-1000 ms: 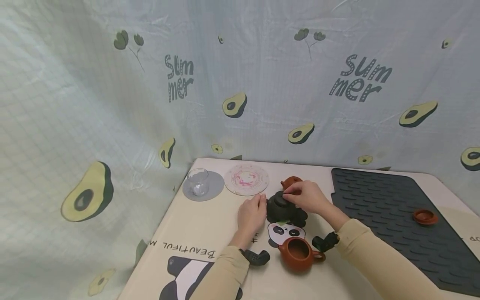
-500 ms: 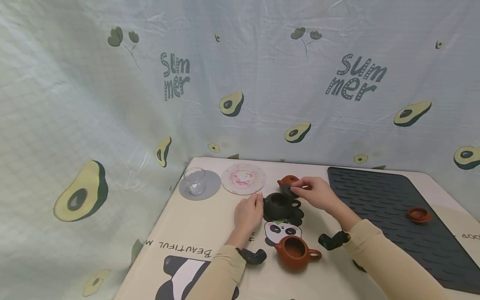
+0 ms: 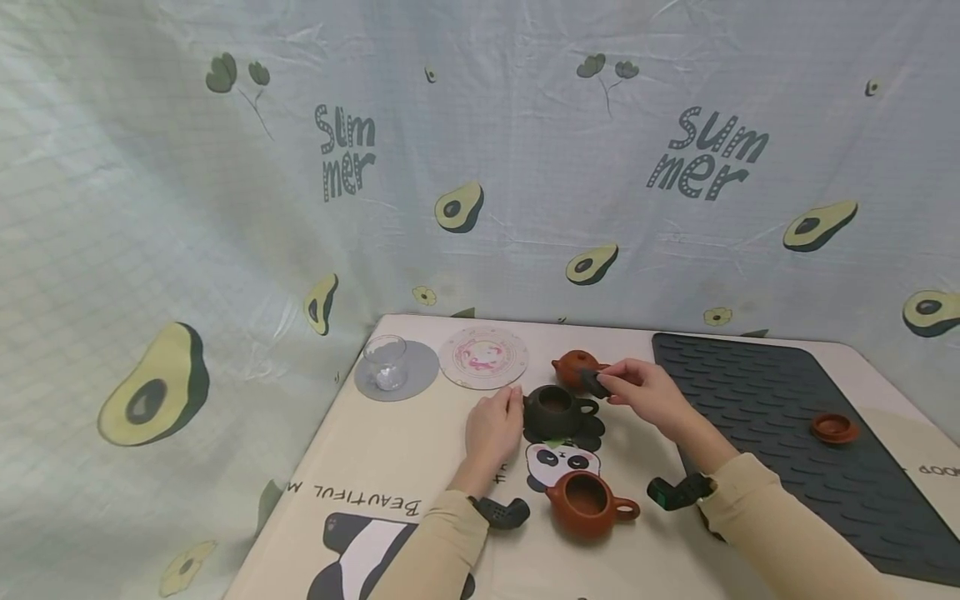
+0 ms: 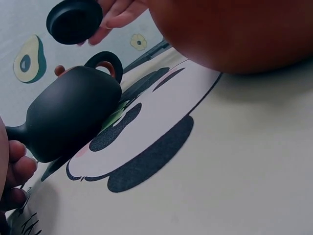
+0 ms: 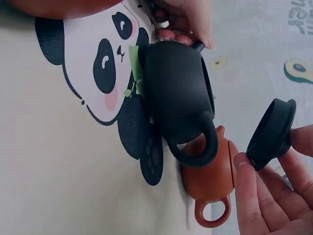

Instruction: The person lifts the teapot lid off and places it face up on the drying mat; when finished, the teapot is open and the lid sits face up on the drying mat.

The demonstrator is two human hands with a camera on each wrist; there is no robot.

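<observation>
My right hand pinches the black teapot lid in the air, right of the black teapot. In the right wrist view the lid is tilted on edge between thumb and fingers. The black teapot stands lidless, its handle to the right and its mouth uncovered. At its spout, my left hand holds on with thumb and fingers; the left wrist view shows curled fingers right beneath the spout. Just behind stands a lidded reddish-brown teapot, partly covered by the black lid in the head view.
Nearer to me stands a reddish-brown teapot without a lid. A reddish-brown lid lies on the dark ribbed mat at right. Back left are a glass cup on a grey round mat and a pink patterned round mat.
My right hand has lifted the black lid off the teapot and carried it to the right, exposing the mouth. The left hand has stayed at the spout.
</observation>
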